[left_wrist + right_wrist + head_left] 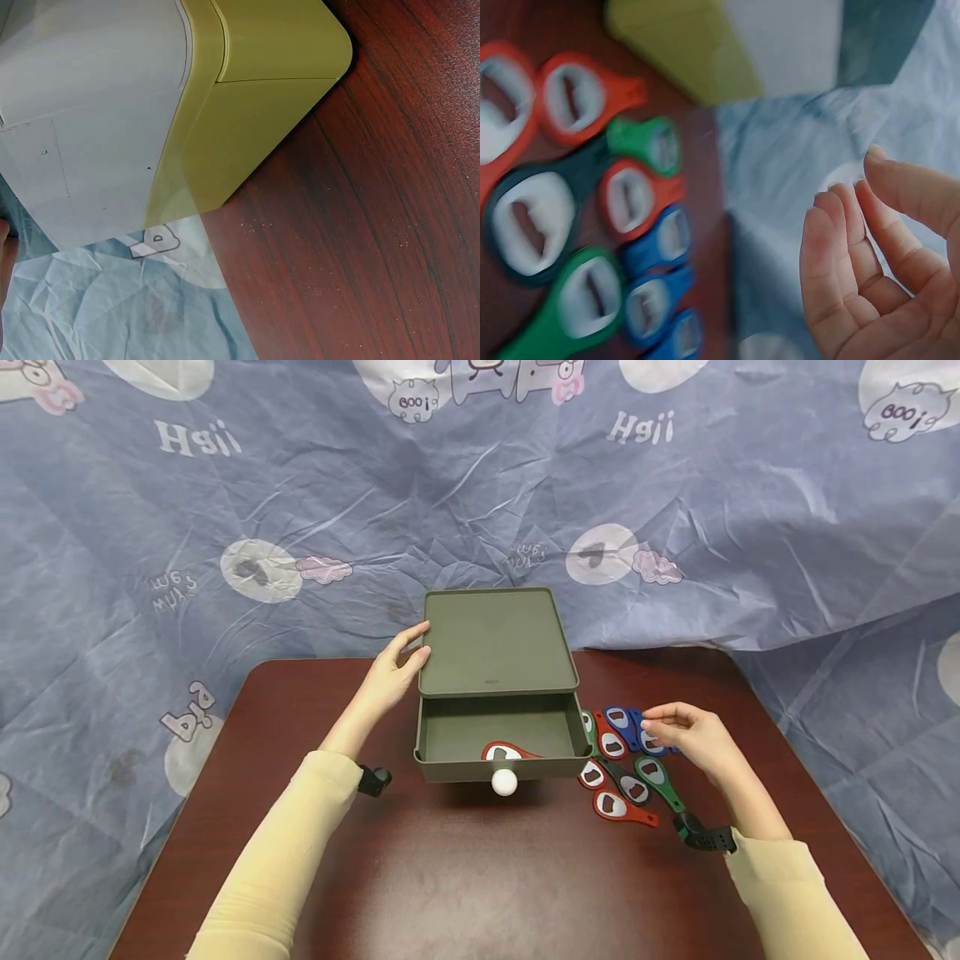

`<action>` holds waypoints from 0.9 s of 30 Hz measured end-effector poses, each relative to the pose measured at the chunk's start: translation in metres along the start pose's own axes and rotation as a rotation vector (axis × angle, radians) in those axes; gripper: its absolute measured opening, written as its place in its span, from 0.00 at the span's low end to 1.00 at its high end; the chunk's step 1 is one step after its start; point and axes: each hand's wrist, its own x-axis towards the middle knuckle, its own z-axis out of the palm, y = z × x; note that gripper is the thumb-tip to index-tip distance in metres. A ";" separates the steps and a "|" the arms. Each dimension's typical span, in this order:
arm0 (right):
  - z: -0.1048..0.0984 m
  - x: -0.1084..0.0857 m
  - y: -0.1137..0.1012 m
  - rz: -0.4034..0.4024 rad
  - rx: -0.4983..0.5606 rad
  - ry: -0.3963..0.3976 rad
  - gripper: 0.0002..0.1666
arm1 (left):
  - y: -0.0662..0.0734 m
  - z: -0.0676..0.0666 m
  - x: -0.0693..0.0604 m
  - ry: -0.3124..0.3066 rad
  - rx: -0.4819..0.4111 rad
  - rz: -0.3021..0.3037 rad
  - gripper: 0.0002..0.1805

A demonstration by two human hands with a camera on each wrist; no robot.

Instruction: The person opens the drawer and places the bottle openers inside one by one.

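Observation:
A dark green box (491,639) stands mid-table, its front drawer (453,772) pulled out by a white knob (505,782). Inside the drawer lies a red bottle opener (517,753), partly hidden by the front wall. My left hand (390,672) rests on the box's left edge with its fingers extended; the left wrist view shows the box's side (255,127). To the right of the drawer, my right hand (696,737) hovers over the bottle openers, its fingers loosely bent and holding nothing. Nearest beneath it are a blue bottle opener (651,745) and a green bottle opener (662,782).
Several more bottle openers lie flat right of the box, among them a red one (633,811) and a dark one (619,774). They are close together, some touching. A printed blue-grey cloth (450,510) hangs behind the brown table (450,877).

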 end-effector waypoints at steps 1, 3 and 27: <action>0.001 0.000 0.009 0.014 0.008 0.001 0.25 | 0.000 0.000 0.000 0.000 0.002 0.000 0.27; 0.002 -0.001 0.025 0.041 0.019 0.007 0.27 | -0.001 0.000 0.000 -0.001 0.003 0.001 0.27; 0.027 -0.013 0.093 0.251 -0.341 0.125 0.35 | 0.010 0.001 -0.004 -0.009 -0.009 -0.022 0.27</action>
